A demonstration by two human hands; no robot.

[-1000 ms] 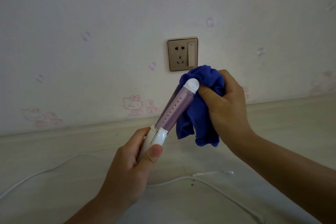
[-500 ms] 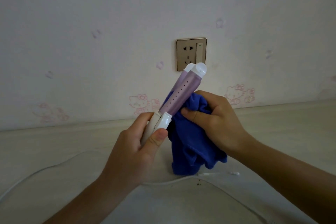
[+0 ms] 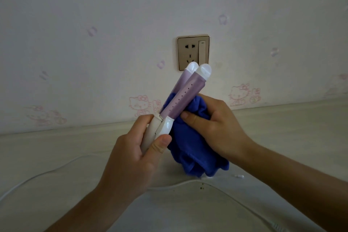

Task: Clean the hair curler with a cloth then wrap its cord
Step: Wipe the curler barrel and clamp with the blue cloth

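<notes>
A purple and white hair curler points up and to the right, its two arms slightly apart at the white tips. My left hand grips its white handle, thumb on the front. My right hand holds a blue cloth bunched against the lower right side of the purple barrel, near the handle. The cloth hangs down below that hand. The curler's white cord lies loose on the pale surface under my arms and runs off to the left and to the lower right.
A gold wall socket with a switch sits on the patterned wall right behind the curler's tips. A small white piece lies on the pale surface beside the cloth's lower edge.
My right hand slid the cloth from the curler's tip down the barrel to its lower end. The tips are now uncovered and slightly apart. The left hand kept its grip.
</notes>
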